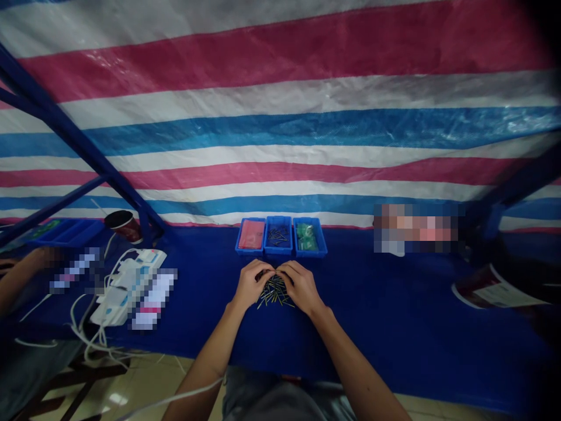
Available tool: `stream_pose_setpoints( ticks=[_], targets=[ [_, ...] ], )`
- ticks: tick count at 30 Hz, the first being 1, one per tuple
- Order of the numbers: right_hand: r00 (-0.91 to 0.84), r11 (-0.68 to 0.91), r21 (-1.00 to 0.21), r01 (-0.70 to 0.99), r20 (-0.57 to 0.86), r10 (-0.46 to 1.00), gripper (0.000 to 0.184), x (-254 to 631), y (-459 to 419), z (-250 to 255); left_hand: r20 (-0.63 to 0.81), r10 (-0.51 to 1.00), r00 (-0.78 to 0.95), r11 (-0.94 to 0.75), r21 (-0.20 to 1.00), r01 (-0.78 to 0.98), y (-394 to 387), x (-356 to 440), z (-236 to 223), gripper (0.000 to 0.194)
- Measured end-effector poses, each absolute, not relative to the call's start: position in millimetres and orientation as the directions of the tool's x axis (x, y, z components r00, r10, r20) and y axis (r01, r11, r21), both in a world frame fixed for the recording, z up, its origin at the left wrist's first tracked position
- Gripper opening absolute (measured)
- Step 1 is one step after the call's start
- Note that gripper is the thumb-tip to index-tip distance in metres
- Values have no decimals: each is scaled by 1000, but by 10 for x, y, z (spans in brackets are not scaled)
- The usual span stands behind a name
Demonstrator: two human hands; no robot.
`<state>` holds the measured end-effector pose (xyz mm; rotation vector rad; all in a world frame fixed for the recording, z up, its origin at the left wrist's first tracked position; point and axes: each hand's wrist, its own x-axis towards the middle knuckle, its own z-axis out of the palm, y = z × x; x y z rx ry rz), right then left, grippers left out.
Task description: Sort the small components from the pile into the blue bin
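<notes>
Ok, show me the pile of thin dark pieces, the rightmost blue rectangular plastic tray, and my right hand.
Pile of thin dark pieces [274, 293]: head view, the pile's middle.
Rightmost blue rectangular plastic tray [312, 254]: head view, front wall.
Bare right hand [302, 285]: head view, back of hand.

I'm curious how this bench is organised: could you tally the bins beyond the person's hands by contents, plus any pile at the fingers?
Blue bin, pink contents: 1
Blue bin, dark thin pieces: 1
Blue bin, green packets: 1
Pile of thin rods by left hand and right hand: 1
Total: 4

Thin dark-and-yellowish rods lie crisscrossed in a heap.
</notes>
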<state>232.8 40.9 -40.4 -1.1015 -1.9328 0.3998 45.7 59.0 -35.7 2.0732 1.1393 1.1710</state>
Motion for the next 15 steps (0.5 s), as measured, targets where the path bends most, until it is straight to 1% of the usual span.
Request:
stream_pose_setpoints(
  ticks=[6, 15],
  targets=[
    [-251, 555, -612, 563, 513, 821, 22, 2330, 400, -398, 444, 849, 286, -528, 736, 425, 591, 453, -370, 15],
    [-254, 579, -601, 551, 540, 802, 17, 2324, 411, -412, 470, 834, 290, -552, 728, 407, 586, 446, -348, 18]
  ],
)
